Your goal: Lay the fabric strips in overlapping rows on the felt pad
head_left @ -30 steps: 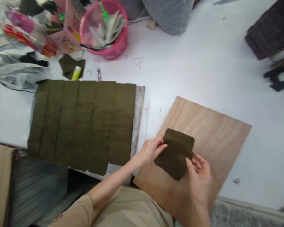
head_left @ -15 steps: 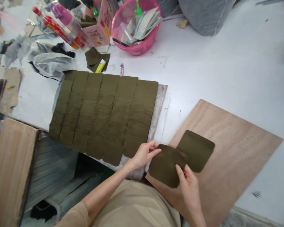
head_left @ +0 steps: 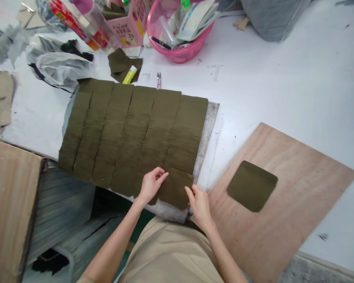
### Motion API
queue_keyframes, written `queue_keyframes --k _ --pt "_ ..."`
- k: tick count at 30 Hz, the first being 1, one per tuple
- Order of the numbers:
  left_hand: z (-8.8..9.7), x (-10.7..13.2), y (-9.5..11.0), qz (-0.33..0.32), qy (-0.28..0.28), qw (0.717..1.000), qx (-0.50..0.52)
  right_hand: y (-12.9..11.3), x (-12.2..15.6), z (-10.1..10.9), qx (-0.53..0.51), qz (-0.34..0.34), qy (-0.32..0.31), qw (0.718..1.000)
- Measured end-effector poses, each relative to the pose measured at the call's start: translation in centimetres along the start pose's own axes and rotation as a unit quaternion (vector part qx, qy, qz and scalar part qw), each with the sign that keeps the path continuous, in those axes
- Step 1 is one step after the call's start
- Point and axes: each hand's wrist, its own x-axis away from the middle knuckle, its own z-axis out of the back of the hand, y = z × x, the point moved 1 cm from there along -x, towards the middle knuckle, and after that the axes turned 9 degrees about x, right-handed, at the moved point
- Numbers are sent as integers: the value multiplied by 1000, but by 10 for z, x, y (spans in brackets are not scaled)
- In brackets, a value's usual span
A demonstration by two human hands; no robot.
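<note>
An olive fabric piece lies at the near right corner of the overlapping rows of olive fabric pieces. My left hand pinches its left edge, thumb and fingers together. At its right edge my right hand has thumb and fingertips closed on the same piece. Beneath the rows, a greyish board shows along the right side and front. Another olive fabric piece with rounded corners rests flat on the plywood board to my right.
Beyond the rows lie thread snips, a yellow tube and olive scraps. A pink basin with papers and a pen stands at the back, beside a pink box. Clear plastic bags sit left; a wooden surface is at lower left.
Both hands have moved left with the fabric piece, from over the plywood board's edge onto the near right corner of the rows. The other piece stays on the plywood. The camera view has shifted slightly.
</note>
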Motion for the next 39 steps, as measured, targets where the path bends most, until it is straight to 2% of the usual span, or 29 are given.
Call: queue_keyframes --k 4,9,22,35,37,39 --pt "3 -3 0 -14 1 998 -67 -8 -4 2 124 -1 -2 992" --pt "3 -6 -5 -17 5 996 -85 -13 -6 4 206 -5 -13 979" --pt "-1 -12 -20 -18 26 998 -48 -25 -11 7 291 -40 -43 955" --pt "-8 -8 -21 -11 68 996 -60 -24 -13 6 314 -29 -26 949" --pt "-9 -3 -19 -22 91 993 -73 -25 -12 6 310 -29 -24 950" --pt "-13 3 -12 -76 122 984 -105 -25 -12 7 304 -30 -23 952"
